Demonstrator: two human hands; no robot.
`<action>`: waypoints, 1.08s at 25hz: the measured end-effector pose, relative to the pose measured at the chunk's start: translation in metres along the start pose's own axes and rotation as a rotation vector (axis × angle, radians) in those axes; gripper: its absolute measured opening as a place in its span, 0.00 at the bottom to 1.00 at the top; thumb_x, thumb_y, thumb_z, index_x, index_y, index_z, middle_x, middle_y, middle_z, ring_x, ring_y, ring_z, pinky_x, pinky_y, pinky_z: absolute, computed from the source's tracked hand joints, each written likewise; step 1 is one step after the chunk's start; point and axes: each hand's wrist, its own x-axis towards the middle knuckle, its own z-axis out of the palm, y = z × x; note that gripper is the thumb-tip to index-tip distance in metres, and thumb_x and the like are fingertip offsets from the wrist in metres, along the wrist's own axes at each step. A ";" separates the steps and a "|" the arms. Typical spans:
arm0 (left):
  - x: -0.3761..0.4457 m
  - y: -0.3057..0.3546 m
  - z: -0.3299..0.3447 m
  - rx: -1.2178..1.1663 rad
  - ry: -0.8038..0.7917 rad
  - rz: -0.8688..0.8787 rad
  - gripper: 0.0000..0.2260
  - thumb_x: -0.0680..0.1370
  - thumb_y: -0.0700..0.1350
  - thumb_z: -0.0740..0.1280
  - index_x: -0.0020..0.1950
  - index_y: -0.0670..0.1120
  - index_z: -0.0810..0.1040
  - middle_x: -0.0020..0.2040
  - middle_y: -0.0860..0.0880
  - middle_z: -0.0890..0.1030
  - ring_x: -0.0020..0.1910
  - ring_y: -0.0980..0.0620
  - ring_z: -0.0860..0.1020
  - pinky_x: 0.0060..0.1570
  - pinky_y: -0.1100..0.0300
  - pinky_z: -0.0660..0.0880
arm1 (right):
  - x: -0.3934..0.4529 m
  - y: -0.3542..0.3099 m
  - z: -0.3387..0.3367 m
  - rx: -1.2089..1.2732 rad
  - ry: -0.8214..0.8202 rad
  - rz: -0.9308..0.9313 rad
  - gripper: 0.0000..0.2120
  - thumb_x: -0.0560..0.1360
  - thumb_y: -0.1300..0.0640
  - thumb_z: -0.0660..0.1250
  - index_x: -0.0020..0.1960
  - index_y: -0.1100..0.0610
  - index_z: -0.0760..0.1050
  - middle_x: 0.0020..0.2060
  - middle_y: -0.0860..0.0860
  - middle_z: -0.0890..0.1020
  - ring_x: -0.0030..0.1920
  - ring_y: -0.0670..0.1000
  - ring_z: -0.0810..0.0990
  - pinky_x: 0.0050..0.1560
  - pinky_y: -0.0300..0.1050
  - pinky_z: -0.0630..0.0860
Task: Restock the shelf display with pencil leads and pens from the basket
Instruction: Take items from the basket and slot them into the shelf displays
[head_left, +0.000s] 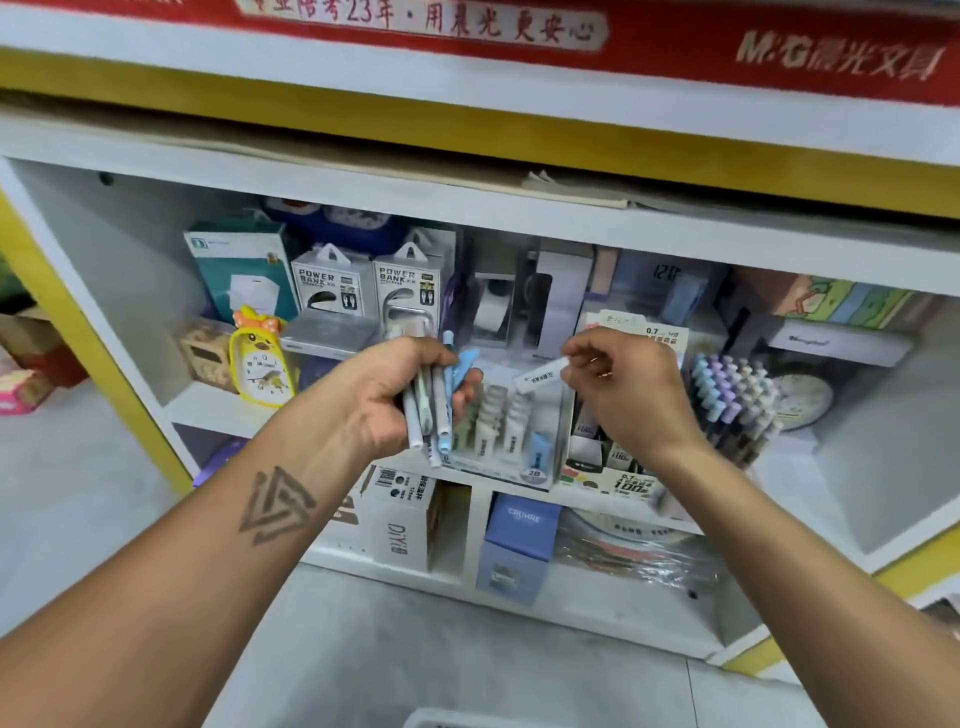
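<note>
Head view: my left hand (400, 395) is clamped round a bundle of pens (431, 410), held before the shelf. My right hand (623, 389) pinches a white lead tube (540, 376) over the clear display box (498, 447) (basket barely in view, if at all). Step: stocking leads. Next, I judge: lower the tube into an open slot.

The left hand (400, 395) holds a bundle of pens (431, 415) before the shelf (218, 410). To its right, the right hand (628, 389) pinches a small lead case (540, 375) above a clear display box (509, 431). A pen rack (737, 405) stands right of that hand; a duck clock (260, 358) stands at the left.
</note>
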 end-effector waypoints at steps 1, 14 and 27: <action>0.003 0.000 -0.002 0.008 0.013 -0.005 0.08 0.79 0.36 0.60 0.56 0.38 0.75 0.40 0.39 0.82 0.30 0.48 0.78 0.25 0.63 0.75 | 0.003 0.001 0.007 -0.027 0.031 -0.033 0.07 0.76 0.63 0.72 0.53 0.56 0.83 0.42 0.48 0.83 0.42 0.44 0.80 0.49 0.39 0.78; 0.031 -0.001 -0.010 -0.023 0.073 -0.067 0.05 0.79 0.34 0.62 0.43 0.39 0.73 0.34 0.40 0.77 0.30 0.48 0.75 0.21 0.66 0.71 | 0.030 0.010 0.063 -0.234 -0.087 -0.218 0.06 0.77 0.63 0.70 0.53 0.59 0.81 0.45 0.53 0.85 0.44 0.54 0.82 0.47 0.46 0.79; 0.032 -0.005 0.000 0.038 0.112 -0.050 0.03 0.79 0.36 0.64 0.52 0.37 0.75 0.40 0.37 0.79 0.31 0.46 0.76 0.22 0.62 0.75 | 0.037 -0.010 0.055 0.254 -0.265 0.209 0.08 0.80 0.58 0.67 0.56 0.52 0.83 0.44 0.46 0.85 0.40 0.43 0.82 0.41 0.35 0.77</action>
